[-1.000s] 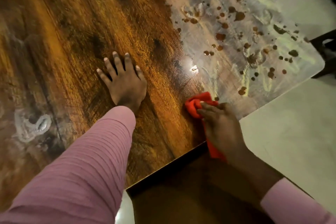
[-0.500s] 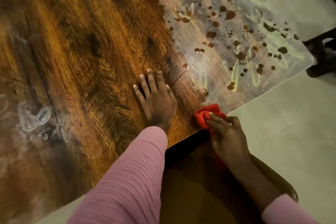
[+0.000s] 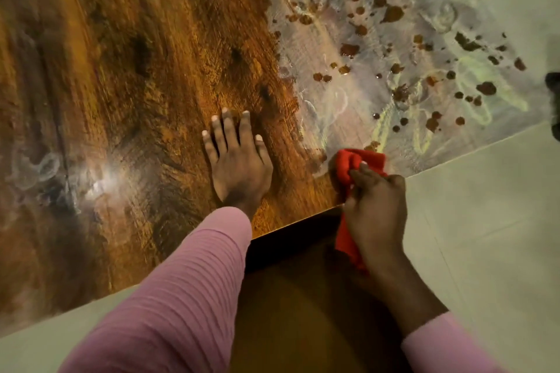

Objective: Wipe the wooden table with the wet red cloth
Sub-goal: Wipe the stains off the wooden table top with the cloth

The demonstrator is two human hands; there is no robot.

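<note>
Head view down onto the near edge of the wooden surface (image 3: pixel 136 70). Red cloth (image 3: pixel 351 160) bunched on that edge, exactly at the border between dark, wiped-looking wood on the left and a pale smeared patch (image 3: pixel 439 48) on the right; lower part of the cloth hanging off the edge beneath the palm. Right hand (image 3: pixel 375 209) gripping the cloth, fingers (image 3: pixel 360 174) curled tightly round the wad. Left hand (image 3: pixel 239 166) flat on the wood just left of the cloth, not touching it, fingers (image 3: pixel 225 133) straight, slightly spread, tips toward the far side; apparently a brace only. Relation governing the next stroke: soiled patch, with brown spots (image 3: pixel 394 13) and yellowish streaks (image 3: pixel 497 100), lying far and right of the cloth, starting directly at its far-right side and spreading toward the right corner; border with the dark wood running near to far. Right hand nearer this patch, left hand on the opposite side of the cloth. Probable next move: push away and rightward, right hand alone. Whitish ring (image 3: pixel 39 166) at the left of the surface, well apart from both hands, closer to the left one.
</note>
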